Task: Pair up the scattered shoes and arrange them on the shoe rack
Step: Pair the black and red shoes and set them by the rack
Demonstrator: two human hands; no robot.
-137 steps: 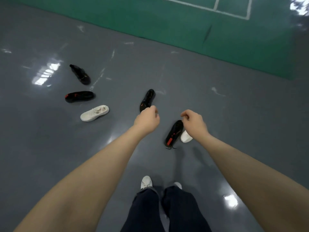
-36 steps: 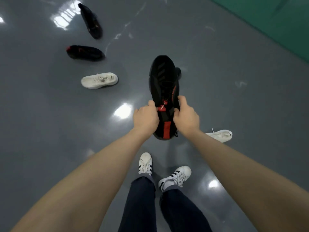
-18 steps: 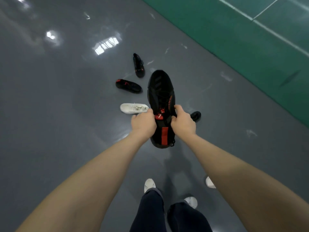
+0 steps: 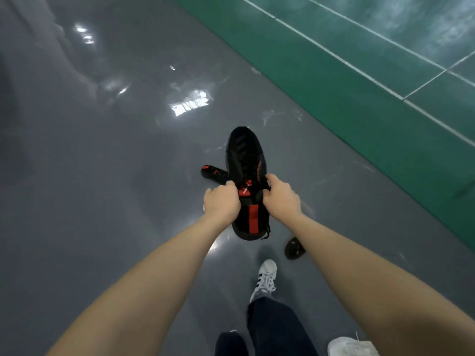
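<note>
1. Left hand (image 4: 222, 201) and right hand (image 4: 281, 199) both grip the black red-striped sneaker (image 4: 245, 165), held up off the floor.
2. Two black shoes (image 4: 214, 173) (image 4: 294, 247) and a white sneaker (image 4: 352, 346) lie below.
3. Glossy grey floor (image 4: 102, 176), green court (image 4: 359, 73) alongside.

Both our bare forearms extend forward; our left hand (image 4: 222, 201) and right hand (image 4: 281, 197) are curled, gripping a black shoe (image 4: 245, 160) between them.

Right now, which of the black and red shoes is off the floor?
The big black shoe with the red heel strip, gripped at its collar by the left hand and right hand. The other two lie on the grey floor.
</note>
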